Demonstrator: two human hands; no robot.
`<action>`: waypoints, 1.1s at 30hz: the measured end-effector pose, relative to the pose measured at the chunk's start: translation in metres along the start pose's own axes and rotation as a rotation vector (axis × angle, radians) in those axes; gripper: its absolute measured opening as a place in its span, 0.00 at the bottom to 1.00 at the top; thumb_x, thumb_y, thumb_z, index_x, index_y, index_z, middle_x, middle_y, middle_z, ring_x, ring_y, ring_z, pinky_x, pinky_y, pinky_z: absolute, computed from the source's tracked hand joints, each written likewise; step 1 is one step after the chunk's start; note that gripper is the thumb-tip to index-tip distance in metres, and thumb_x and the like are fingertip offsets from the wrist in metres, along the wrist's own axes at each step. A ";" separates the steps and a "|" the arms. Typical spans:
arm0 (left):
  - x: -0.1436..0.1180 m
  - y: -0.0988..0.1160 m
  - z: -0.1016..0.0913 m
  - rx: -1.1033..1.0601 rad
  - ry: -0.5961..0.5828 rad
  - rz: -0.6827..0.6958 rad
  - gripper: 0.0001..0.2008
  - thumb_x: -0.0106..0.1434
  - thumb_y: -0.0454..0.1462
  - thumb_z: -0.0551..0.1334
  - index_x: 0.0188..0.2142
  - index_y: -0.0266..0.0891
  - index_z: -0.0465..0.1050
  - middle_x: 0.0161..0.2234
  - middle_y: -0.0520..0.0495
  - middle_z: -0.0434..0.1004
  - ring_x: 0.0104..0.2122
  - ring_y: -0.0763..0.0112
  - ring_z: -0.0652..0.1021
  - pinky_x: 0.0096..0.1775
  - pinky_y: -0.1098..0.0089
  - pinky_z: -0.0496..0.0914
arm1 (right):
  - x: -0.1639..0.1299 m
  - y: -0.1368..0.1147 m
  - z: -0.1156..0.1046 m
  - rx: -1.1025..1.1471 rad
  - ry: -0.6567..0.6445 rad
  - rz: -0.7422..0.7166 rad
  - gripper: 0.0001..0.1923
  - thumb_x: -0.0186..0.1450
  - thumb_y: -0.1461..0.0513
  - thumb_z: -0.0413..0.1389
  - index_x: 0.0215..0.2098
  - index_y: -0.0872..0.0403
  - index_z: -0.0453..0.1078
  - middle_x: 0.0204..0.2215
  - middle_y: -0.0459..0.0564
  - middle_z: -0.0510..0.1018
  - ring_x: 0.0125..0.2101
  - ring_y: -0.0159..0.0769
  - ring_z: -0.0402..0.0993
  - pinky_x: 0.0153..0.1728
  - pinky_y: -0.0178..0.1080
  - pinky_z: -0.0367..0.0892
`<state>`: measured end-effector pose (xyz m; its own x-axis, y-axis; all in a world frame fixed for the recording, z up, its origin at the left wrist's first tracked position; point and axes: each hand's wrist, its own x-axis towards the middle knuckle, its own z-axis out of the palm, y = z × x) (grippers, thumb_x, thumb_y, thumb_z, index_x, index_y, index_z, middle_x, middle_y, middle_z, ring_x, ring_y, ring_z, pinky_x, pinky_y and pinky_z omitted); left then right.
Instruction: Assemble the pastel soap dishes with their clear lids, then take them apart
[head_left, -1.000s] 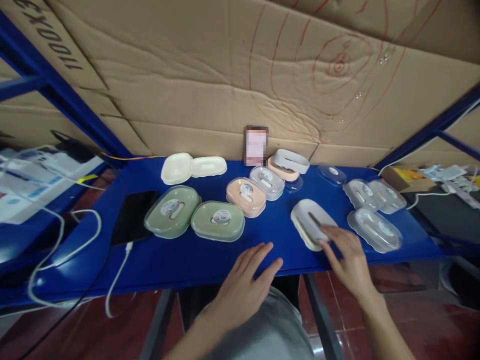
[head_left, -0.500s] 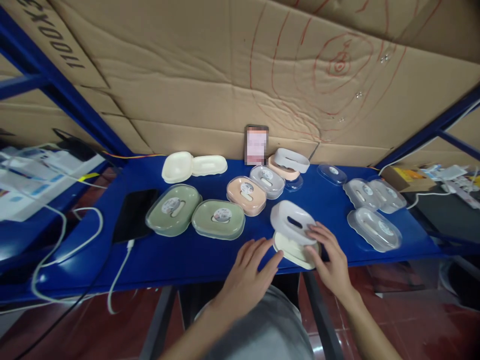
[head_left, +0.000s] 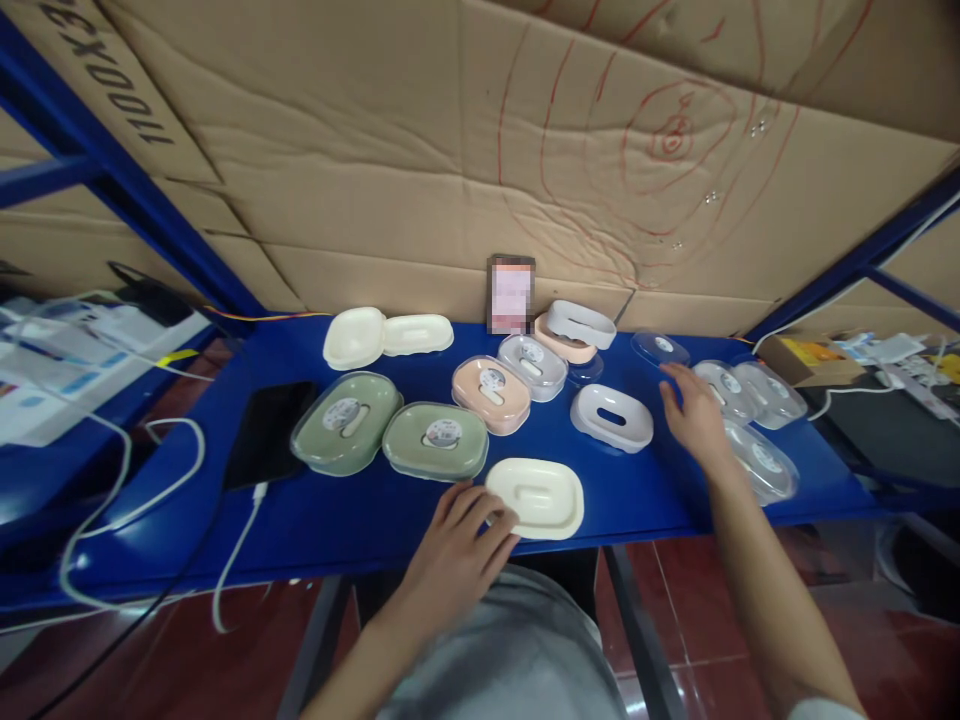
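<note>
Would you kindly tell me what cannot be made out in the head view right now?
All in the head view:
Cream dish: part of its left end is hidden by the left hand.
Front clear cover: its left end is hidden behind the right hand and wrist.
Green boxes' labels: print too small to read.
Upright screen: masked by pixel blocks.
Cardboard lettering: cut off by the top edge.

At lower centre, the left hand hides the left end of the cream oval plastic dish. At right, the right hand and wrist cover part of a clear-lidded oval plastic case. The upright pale-pink screen at centre is blurred into blocks.
</note>
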<state>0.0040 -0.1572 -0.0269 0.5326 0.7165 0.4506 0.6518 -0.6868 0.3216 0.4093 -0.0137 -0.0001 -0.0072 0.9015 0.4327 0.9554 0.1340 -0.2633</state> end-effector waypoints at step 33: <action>-0.016 -0.011 0.005 -0.071 0.067 -0.127 0.27 0.75 0.39 0.64 0.71 0.48 0.64 0.75 0.39 0.57 0.70 0.51 0.69 0.62 0.53 0.76 | -0.122 -0.175 -0.015 0.346 -0.294 -0.663 0.21 0.79 0.64 0.51 0.69 0.49 0.68 0.61 0.52 0.81 0.61 0.40 0.77 0.65 0.52 0.69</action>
<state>-0.0094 -0.1606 -0.0416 0.4093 0.7902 0.4562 0.6709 -0.5995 0.4365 0.2469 -0.1531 0.0062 -0.6645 0.6546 0.3606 0.5795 0.7559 -0.3045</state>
